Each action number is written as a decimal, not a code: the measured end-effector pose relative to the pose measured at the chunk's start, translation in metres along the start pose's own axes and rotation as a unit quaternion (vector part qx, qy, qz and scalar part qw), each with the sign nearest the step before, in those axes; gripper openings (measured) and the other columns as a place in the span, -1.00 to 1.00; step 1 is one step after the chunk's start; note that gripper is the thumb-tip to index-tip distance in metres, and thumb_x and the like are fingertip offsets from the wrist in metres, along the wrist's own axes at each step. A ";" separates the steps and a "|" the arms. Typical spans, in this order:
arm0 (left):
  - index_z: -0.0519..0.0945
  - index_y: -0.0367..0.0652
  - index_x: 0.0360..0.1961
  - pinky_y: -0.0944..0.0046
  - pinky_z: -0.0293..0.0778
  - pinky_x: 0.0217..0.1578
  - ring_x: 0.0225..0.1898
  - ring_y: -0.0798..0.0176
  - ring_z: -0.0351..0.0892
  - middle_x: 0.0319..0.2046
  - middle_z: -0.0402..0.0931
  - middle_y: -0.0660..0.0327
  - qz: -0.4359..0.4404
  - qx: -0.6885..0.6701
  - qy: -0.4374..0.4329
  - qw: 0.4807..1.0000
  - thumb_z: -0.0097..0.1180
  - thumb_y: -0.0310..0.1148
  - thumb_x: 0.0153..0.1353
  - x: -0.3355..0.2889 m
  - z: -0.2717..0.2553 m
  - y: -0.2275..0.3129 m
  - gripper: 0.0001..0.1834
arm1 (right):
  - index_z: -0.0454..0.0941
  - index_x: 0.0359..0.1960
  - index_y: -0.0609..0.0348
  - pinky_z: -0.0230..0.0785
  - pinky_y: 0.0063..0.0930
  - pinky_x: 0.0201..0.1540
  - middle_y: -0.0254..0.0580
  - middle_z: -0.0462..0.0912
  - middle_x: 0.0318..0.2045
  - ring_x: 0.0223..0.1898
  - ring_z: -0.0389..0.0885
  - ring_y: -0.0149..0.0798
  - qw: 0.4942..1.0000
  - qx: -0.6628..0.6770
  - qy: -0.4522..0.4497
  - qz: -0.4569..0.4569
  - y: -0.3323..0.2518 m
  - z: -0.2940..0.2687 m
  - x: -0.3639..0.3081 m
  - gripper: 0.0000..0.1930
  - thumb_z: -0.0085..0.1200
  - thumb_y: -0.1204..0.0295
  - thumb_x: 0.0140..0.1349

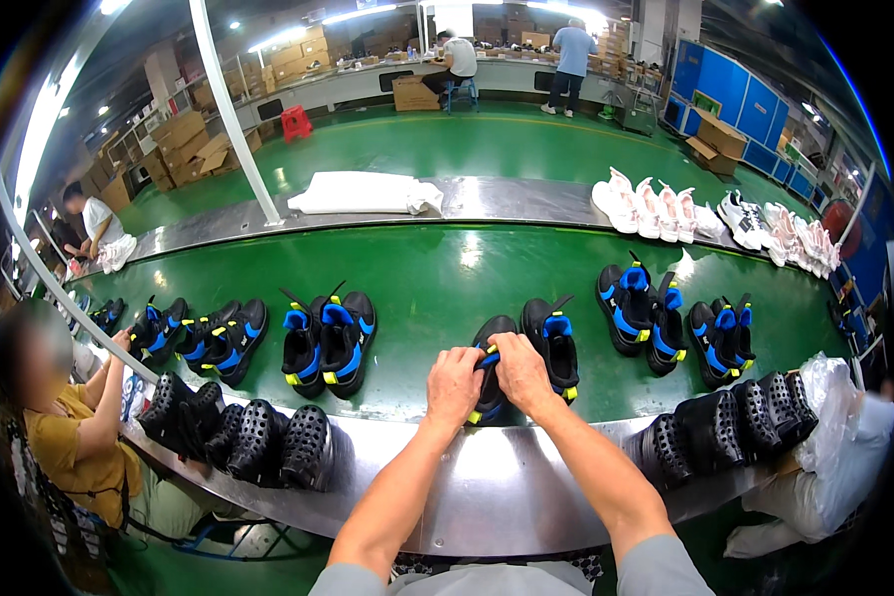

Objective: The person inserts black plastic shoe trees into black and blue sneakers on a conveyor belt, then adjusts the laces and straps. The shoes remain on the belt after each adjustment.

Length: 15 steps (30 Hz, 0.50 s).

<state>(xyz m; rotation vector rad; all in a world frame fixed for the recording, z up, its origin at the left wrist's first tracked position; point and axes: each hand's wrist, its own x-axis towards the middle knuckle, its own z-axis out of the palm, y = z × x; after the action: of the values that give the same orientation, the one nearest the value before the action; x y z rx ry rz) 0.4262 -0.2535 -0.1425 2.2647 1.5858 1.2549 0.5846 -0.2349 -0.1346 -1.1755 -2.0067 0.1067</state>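
Directly in front of me, a black sneaker (495,331) with blue and yellow parts stands on the green belt, toe pointing away. My left hand (454,382) grips its left side near the ankle opening, fingers bent. From the right, my right hand (521,370) has its fingers closed on the same opening, close to the left fingertips. Both hands cover much of the sneaker's middle and heel. Just right of it stands a matching sneaker (558,348) with a blue lining and a raised strap, touched by neither hand's fingertips as far as I can see.
Similar sneakers (346,343) stand left and right along the belt. Black perforated shoe-shaped pieces (306,447) line the metal ledge (467,497) on both sides. White cloth (363,194) and pale shoes (656,211) lie on the far shelf. Co-workers sit at left (79,437) and right.
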 end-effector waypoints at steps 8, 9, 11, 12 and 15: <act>0.65 -0.01 -0.22 0.01 0.46 -0.08 -0.04 0.04 0.55 -0.28 0.59 0.22 0.058 0.088 0.015 0.994 0.24 -0.44 0.16 -0.001 0.003 -0.005 -0.85 | 0.57 -0.04 0.32 0.55 -0.43 0.03 0.00 0.77 -0.17 -0.08 0.77 -0.24 0.907 0.247 0.147 0.308 -0.006 0.008 -0.017 -0.76 -0.02 0.74 0.31; 0.64 -0.04 -0.24 0.01 0.46 -0.06 -0.03 0.03 0.54 -0.28 0.59 0.20 0.048 0.078 0.003 0.996 0.22 -0.46 0.17 0.000 0.004 -0.004 -0.87 | 0.58 -0.05 0.32 0.55 -0.45 0.03 -0.04 0.77 -0.17 -0.09 0.76 -0.26 0.882 0.298 0.166 0.326 -0.002 0.010 -0.017 -0.77 -0.01 0.73 0.31; 0.64 -0.06 -0.25 0.01 0.47 -0.05 -0.04 0.01 0.54 -0.28 0.59 0.18 0.054 0.064 0.005 0.996 0.21 -0.48 0.17 0.003 0.004 -0.003 -0.88 | 0.58 -0.05 0.32 0.54 -0.50 0.02 -0.12 0.78 -0.18 -0.10 0.76 -0.31 0.821 0.396 0.200 0.358 0.008 0.019 -0.021 -0.78 0.02 0.73 0.32; 0.63 -0.08 -0.26 0.00 0.48 -0.05 -0.04 0.01 0.54 -0.28 0.58 0.17 0.054 0.059 0.006 0.997 0.20 -0.49 0.17 0.002 0.004 -0.004 -0.88 | 0.59 -0.05 0.31 0.55 -0.52 -0.02 -0.16 0.78 -0.18 -0.12 0.75 -0.34 0.835 0.374 0.202 0.349 0.009 0.022 -0.023 -0.79 0.03 0.72 0.32; 0.62 -0.12 -0.27 -0.01 0.50 -0.05 -0.04 -0.02 0.54 -0.28 0.58 0.13 0.053 0.038 0.008 0.998 0.19 -0.52 0.17 0.002 0.006 -0.010 -0.90 | 0.62 -0.05 0.26 0.55 -0.56 -0.15 -0.27 0.77 -0.18 -0.20 0.72 -0.43 0.824 0.388 0.205 0.359 0.009 0.025 -0.025 -0.79 0.07 0.70 0.32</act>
<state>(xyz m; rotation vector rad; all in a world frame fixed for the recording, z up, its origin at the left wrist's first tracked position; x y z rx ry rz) 0.4230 -0.2449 -0.1500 2.4197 1.5627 1.2613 0.5809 -0.2421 -0.1700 -1.1832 -0.8805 0.8819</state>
